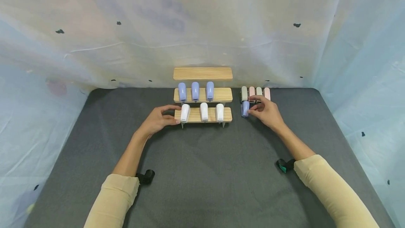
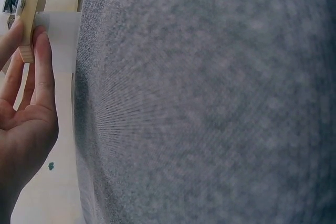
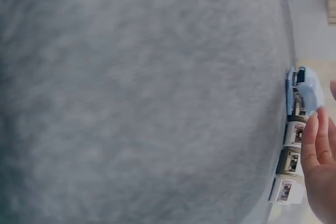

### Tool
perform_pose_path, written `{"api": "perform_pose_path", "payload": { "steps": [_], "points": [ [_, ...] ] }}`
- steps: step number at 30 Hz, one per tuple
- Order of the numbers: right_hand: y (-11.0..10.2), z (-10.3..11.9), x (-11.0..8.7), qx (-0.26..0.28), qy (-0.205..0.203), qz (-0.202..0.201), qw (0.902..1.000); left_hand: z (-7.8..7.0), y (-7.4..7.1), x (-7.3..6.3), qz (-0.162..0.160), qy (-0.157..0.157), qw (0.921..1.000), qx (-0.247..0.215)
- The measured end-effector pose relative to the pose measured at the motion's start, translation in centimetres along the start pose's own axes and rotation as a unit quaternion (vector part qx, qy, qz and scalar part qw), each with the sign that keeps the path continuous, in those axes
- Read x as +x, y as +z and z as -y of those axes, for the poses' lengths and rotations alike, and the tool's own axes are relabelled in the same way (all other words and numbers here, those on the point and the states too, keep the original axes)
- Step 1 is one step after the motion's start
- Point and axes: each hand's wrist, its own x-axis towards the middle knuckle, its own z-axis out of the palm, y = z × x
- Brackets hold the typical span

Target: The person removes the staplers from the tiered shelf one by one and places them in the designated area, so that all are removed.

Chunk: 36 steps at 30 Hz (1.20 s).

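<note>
My left hand (image 1: pixel 158 119) pinches the left end of the lowest board of a three-tier wooden rack (image 1: pixel 226 115); in the left wrist view, thumb and fingers lie on opposite faces of the board (image 2: pixel 32 3). Three white mini staplers (image 1: pixel 204 112) stand on this board and three blue ones (image 1: pixel 195 91) on the middle board. Right of the rack, another blue stapler (image 1: pixel 245 109) sits on the grey table. My right hand (image 1: pixel 267 112) is beside it, fingers extended, fingertips right at its side. In the right wrist view, the fingers overlap the end of this blue stapler (image 3: pixel 308 93).
Behind the loose blue stapler, green staplers (image 1: pixel 244 93) and pink staplers (image 1: pixel 267 93) stand in a row near the table's back edge. The rack's top board (image 1: pixel 202 73) is close to the hanging cloth backdrop (image 1: pixel 202 17). Grey cloth covers the table (image 1: pixel 202 171).
</note>
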Motion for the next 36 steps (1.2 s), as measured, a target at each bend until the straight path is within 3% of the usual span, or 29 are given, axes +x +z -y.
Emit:
{"api": "perform_pose_path", "payload": {
  "steps": [7, 14, 20, 36],
  "points": [
    [-0.2, 1.2, 0.2, 0.028, -0.019, -0.019, 0.9992, 0.1, -0.1, 0.0, 0.003, 0.003, 1.0000, 0.001],
    [-1.0, 5.8, -0.3, 0.081, -0.069, -0.002, 0.9943, 0.1, -0.2, -0.1, 0.001, -0.001, 1.0000, 0.002],
    [-0.8, 6.9, 0.0, 0.104, -0.095, 0.024, 0.9897, 0.1, -0.1, 0.0, 0.002, 0.000, 1.0000, -0.001],
    [0.1, 9.8, 1.6, 0.123, -0.135, 0.032, 0.9828, 0.1, -0.1, 0.1, 0.005, -0.001, 1.0000, -0.007]
  ]
}}
